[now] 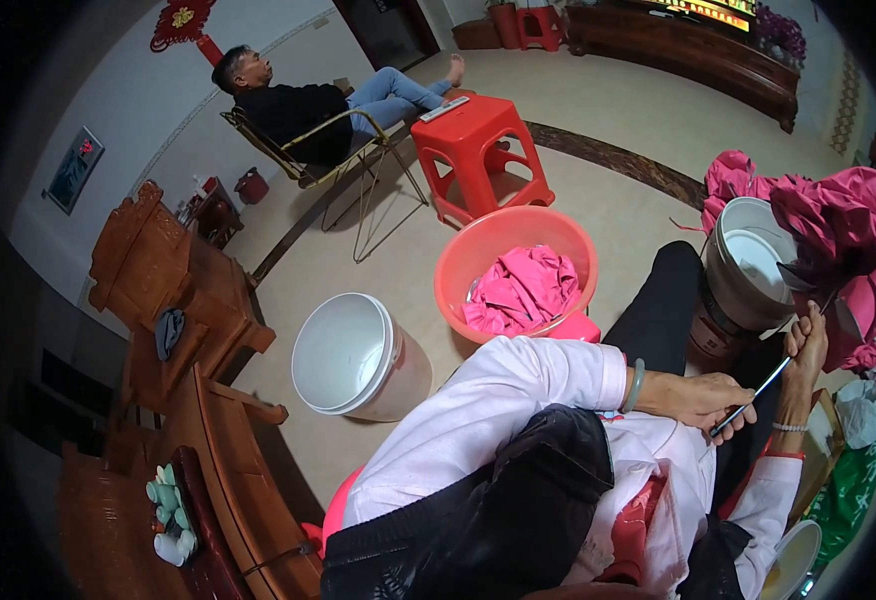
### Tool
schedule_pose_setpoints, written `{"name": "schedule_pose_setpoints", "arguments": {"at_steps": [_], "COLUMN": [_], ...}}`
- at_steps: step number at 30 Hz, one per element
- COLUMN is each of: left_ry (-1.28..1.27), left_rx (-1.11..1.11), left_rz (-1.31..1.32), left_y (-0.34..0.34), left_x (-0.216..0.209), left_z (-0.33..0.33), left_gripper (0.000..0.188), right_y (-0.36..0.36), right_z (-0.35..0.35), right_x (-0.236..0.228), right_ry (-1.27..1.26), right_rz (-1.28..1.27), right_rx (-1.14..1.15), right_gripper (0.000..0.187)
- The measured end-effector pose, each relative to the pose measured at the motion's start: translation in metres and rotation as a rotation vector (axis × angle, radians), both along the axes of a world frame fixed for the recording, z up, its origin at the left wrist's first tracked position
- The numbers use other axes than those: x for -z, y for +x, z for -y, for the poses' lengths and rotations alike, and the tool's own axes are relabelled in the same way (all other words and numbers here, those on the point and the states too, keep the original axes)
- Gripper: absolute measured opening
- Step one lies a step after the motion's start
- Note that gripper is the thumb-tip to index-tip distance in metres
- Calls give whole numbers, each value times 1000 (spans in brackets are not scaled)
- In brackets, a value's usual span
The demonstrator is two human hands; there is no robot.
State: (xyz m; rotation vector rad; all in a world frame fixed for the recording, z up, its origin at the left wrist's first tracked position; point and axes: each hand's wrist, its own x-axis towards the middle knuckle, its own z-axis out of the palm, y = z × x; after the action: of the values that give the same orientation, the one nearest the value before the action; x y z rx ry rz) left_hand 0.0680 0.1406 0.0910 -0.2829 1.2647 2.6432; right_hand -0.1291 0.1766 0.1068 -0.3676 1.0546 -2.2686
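My left hand, with a pale green bangle at the wrist, is closed around the lower part of a thin, shiny metal rod. The rod slants up to the right, and its upper end meets my right hand. That hand has its fingers curled in and a beaded bracelet on the wrist. Just above it hangs a heap of bright pink cloth with a dark part, draped over the side of a white bucket. What the right fingertips press on is partly hidden.
A pink basin holds more pink cloth. Left of it stands a white bucket. Beyond are a red stool and a person reclining in a chair. Wooden furniture lines the left; a green bag lies at right.
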Motion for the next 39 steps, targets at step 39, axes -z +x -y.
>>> {"name": "schedule_pose_setpoints", "arguments": {"at_steps": [39], "left_ry": [-413], "left_rx": [-140], "left_rz": [21], "left_y": [3], "left_x": [-4], "left_z": [11], "left_gripper": [30], "right_y": [7], "right_z": [-4], "right_x": [1], "right_ry": [124], "right_rz": [-128], "right_rx": [9], "right_gripper": [28]}}
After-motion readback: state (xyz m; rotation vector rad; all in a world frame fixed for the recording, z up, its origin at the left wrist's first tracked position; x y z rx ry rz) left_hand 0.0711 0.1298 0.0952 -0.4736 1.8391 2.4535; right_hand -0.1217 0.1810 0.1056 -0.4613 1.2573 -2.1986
